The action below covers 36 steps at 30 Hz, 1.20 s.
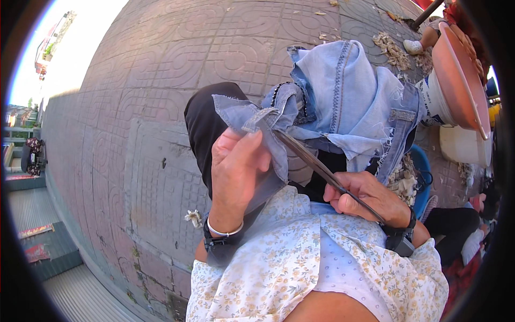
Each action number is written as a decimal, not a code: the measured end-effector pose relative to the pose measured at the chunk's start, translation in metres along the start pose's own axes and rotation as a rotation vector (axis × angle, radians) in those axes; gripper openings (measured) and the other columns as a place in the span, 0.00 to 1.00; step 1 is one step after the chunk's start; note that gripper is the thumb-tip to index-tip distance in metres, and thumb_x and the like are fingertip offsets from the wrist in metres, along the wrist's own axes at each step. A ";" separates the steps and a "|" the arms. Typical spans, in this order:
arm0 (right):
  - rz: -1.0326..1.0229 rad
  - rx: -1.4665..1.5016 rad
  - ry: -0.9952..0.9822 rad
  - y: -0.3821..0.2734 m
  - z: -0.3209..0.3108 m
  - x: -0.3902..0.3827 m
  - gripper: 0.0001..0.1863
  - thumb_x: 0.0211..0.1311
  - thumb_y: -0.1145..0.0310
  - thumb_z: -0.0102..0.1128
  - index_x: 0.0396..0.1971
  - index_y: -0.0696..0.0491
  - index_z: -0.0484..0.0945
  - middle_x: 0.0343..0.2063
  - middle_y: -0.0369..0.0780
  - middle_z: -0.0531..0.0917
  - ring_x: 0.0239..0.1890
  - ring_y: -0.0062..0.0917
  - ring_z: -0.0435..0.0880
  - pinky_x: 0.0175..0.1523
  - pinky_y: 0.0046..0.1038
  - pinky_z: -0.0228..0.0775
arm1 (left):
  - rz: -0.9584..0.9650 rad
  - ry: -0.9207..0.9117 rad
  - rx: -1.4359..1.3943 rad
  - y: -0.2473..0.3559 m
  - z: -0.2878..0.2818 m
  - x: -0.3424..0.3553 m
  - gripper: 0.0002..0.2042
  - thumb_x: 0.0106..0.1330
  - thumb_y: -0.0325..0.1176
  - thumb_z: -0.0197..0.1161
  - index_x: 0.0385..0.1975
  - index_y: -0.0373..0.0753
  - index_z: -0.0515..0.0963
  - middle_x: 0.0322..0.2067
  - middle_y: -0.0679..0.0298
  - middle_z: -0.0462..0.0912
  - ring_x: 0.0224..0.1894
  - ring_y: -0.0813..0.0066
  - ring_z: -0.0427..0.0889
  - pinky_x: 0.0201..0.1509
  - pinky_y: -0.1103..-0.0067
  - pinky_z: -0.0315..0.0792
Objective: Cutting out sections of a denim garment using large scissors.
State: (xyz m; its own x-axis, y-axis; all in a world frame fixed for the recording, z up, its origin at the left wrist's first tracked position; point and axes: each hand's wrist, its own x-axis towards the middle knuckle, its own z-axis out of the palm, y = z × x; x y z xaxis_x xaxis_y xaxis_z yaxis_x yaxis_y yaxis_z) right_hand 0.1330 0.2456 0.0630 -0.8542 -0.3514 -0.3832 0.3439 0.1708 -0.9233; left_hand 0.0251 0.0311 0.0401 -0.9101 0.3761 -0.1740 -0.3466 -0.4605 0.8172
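My left hand (pixel 238 172) is closed, thumb and fingers pinching a blue-grey denim piece (pixel 233 111) with a frayed edge. In my right hand (pixel 370 196) is a long, thin dark metal blade (pixel 308 155), which slants up to the left. Its tip end meets the denim beside my left fingers; whether it has a second blade cannot be made out. A heap of light blue denim (pixel 351 91), with seams, a beaded trim and frayed edges, lies over my lap and knee just beyond both hands.
To the right stand an orange basin (pixel 458 80), a white bucket (pixel 464 145) and a blue tub (pixel 422 177) with pale scraps. Loose fibre tufts (pixel 391 51) lie on the paving. Other people sit at the right edge. Metal steps (pixel 35 209) are at the left.
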 end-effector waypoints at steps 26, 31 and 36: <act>-0.031 0.286 0.085 -0.005 0.003 -0.007 0.35 0.54 0.36 0.51 0.35 0.59 0.73 0.21 0.33 0.72 0.21 0.12 0.66 0.25 0.15 0.55 | -0.295 -0.034 -0.254 -0.013 0.034 0.014 0.13 0.64 0.40 0.53 0.40 0.37 0.73 0.32 0.61 0.81 0.26 0.70 0.81 0.23 0.77 0.75; -0.057 0.336 0.134 -0.012 0.000 -0.009 0.29 0.59 0.42 0.51 0.35 0.59 0.72 0.20 0.31 0.70 0.21 0.10 0.65 0.24 0.14 0.54 | -0.279 -0.107 -0.279 -0.021 0.027 0.010 0.15 0.64 0.43 0.54 0.38 0.35 0.73 0.28 0.61 0.80 0.24 0.73 0.79 0.26 0.79 0.73; 0.052 0.124 -0.009 -0.016 -0.002 -0.005 0.28 0.60 0.41 0.49 0.29 0.56 0.72 0.18 0.31 0.69 0.21 0.11 0.66 0.24 0.15 0.55 | -0.054 -0.131 0.104 -0.027 0.032 0.000 0.18 0.56 0.45 0.66 0.30 0.33 0.76 0.23 0.63 0.78 0.23 0.76 0.79 0.26 0.83 0.70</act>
State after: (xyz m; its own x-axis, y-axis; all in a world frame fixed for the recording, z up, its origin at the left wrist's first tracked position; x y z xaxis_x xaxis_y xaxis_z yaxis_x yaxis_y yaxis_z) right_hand 0.1313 0.2465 0.0799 -0.8306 -0.3534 -0.4304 0.4337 0.0742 -0.8980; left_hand 0.0415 0.0689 0.0355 -0.8511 0.5027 -0.1516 -0.3626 -0.3539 0.8622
